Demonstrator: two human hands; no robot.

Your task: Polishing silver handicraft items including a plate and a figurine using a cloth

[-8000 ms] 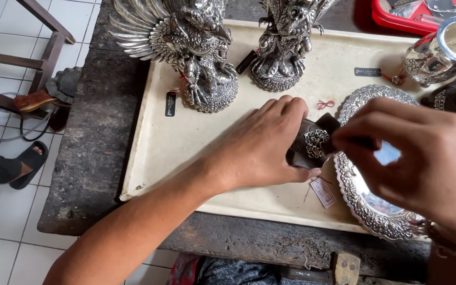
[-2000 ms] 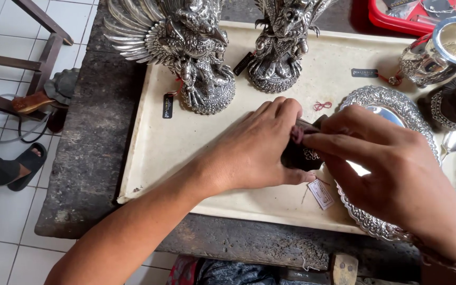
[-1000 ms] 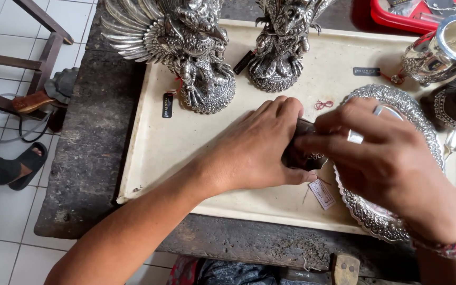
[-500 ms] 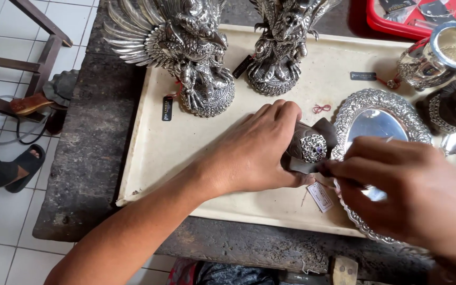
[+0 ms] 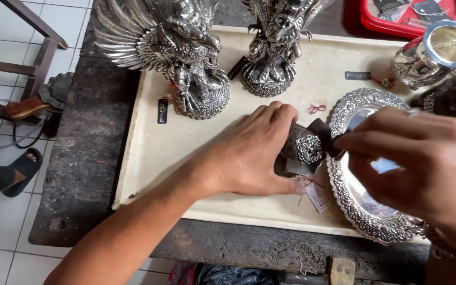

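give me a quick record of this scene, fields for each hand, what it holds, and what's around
left hand: left hand clasps a small dark block with a round silver ornament on it
right hand: right hand is raised over the oval silver tray, fingers pinched beside the ornament; what they pinch cannot be made out
surface: cream board on a dark stone bench
behind: two silver bird statues, one at left, one at right
far right: silver cup, red bin
loose: paper tag by the block
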